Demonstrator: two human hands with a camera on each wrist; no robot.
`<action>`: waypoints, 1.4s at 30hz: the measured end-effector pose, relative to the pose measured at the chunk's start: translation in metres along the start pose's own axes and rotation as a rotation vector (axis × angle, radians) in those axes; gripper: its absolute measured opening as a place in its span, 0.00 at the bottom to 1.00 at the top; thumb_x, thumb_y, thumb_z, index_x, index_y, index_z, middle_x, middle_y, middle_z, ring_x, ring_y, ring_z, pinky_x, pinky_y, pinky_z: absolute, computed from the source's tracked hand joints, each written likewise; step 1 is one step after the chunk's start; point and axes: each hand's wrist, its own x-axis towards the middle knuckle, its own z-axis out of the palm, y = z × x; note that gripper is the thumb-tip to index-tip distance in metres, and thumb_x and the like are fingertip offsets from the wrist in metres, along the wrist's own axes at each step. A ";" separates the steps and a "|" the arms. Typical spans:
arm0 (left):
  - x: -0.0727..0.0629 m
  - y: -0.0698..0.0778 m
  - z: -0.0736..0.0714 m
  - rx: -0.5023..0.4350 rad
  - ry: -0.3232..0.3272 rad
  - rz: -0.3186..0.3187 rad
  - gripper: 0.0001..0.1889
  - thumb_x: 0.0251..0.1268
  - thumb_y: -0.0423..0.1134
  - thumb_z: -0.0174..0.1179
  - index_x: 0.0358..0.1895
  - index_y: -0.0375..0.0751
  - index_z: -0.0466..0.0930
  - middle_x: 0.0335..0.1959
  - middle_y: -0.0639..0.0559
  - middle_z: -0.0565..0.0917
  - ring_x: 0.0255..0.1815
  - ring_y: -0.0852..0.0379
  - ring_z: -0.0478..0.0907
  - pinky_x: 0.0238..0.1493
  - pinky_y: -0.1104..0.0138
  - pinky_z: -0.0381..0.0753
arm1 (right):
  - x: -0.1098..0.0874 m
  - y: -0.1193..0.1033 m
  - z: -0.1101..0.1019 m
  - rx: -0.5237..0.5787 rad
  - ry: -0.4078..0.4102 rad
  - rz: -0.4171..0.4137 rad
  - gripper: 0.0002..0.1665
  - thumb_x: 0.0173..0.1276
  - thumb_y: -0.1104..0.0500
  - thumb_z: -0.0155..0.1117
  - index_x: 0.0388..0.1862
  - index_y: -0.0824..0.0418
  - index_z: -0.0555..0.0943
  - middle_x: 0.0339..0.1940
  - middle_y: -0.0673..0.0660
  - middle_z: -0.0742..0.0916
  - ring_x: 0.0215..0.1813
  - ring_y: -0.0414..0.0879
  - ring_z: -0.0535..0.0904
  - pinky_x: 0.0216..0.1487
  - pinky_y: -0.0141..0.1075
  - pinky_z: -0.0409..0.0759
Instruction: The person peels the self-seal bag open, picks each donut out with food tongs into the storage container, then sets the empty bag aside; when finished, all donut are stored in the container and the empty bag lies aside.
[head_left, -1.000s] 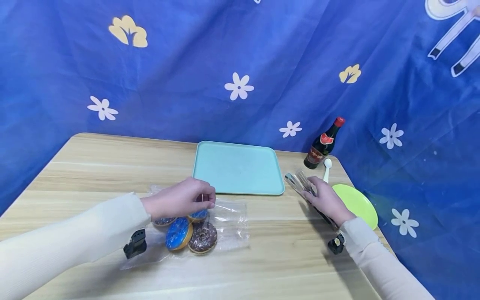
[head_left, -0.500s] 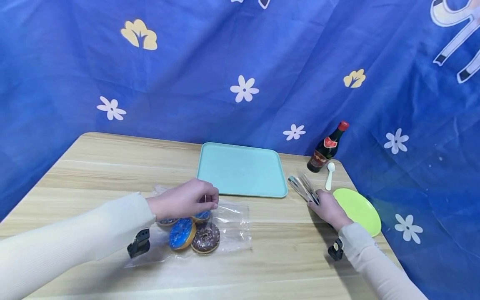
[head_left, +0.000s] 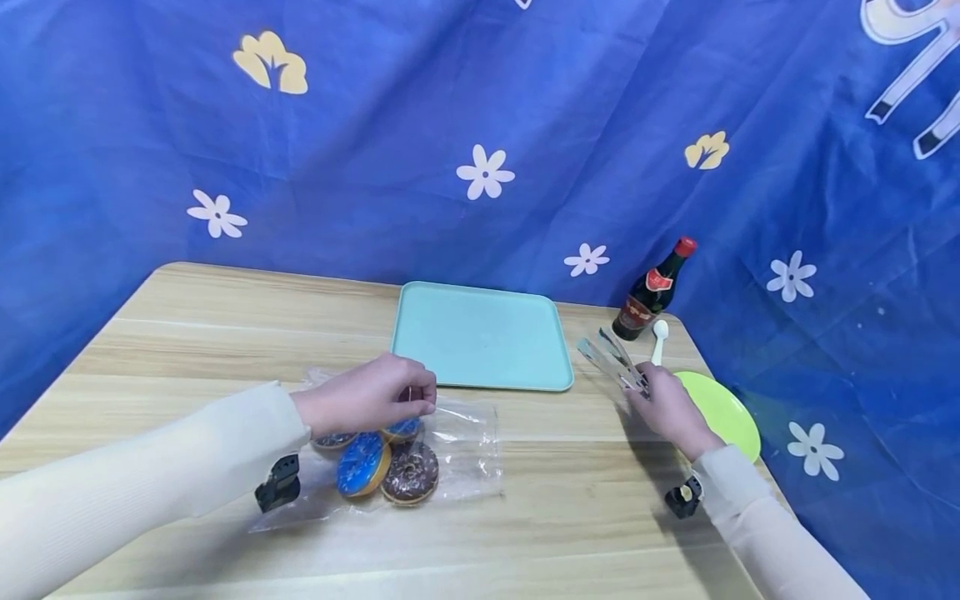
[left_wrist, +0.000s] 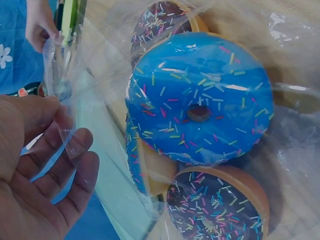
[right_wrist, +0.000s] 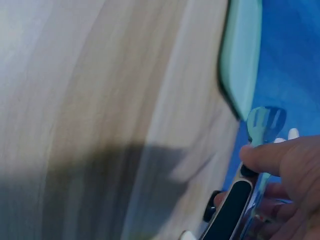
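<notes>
A clear plastic bag lies on the table with several sprinkled donuts in it, among them a blue one and a chocolate one. My left hand pinches the bag's edge between thumb and fingers; in the left wrist view the film passes between them. Over the right side of the table, my right hand grips a pair of tongs with dark handle panels and slotted heads. The tongs' arms point up-left toward the tray's corner, slightly spread. My palm hides part of the handles.
A light-blue tray lies at the back middle. At the back right stands a dark bottle with a red cap, beside a white spoon. A lime-green plate sits behind my right hand, near the table's right edge.
My right hand has raised the tongs slightly, and their arms have turned and spread a little. My left hand stays at the bag's edge. The head view has shifted slightly.
</notes>
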 end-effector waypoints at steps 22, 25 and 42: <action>-0.001 -0.001 -0.002 -0.011 0.001 -0.023 0.10 0.74 0.35 0.63 0.31 0.51 0.81 0.29 0.58 0.84 0.29 0.67 0.73 0.35 0.70 0.77 | -0.032 -0.048 0.007 0.005 -0.139 -0.562 0.18 0.74 0.60 0.69 0.61 0.56 0.85 0.55 0.51 0.90 0.58 0.45 0.87 0.58 0.43 0.86; -0.001 -0.002 -0.001 -0.013 0.000 -0.029 0.10 0.74 0.34 0.63 0.31 0.51 0.81 0.28 0.58 0.84 0.28 0.67 0.72 0.34 0.70 0.76 | -0.035 -0.054 0.013 -0.011 -0.148 -0.606 0.19 0.75 0.59 0.68 0.62 0.56 0.84 0.55 0.49 0.90 0.58 0.44 0.87 0.59 0.42 0.86; -0.001 -0.004 -0.002 0.011 0.000 -0.025 0.10 0.75 0.34 0.62 0.32 0.49 0.81 0.29 0.55 0.83 0.26 0.66 0.71 0.32 0.70 0.75 | -0.029 -0.101 0.052 0.019 -0.330 -0.660 0.27 0.77 0.52 0.66 0.72 0.57 0.77 0.61 0.52 0.87 0.64 0.42 0.83 0.67 0.40 0.82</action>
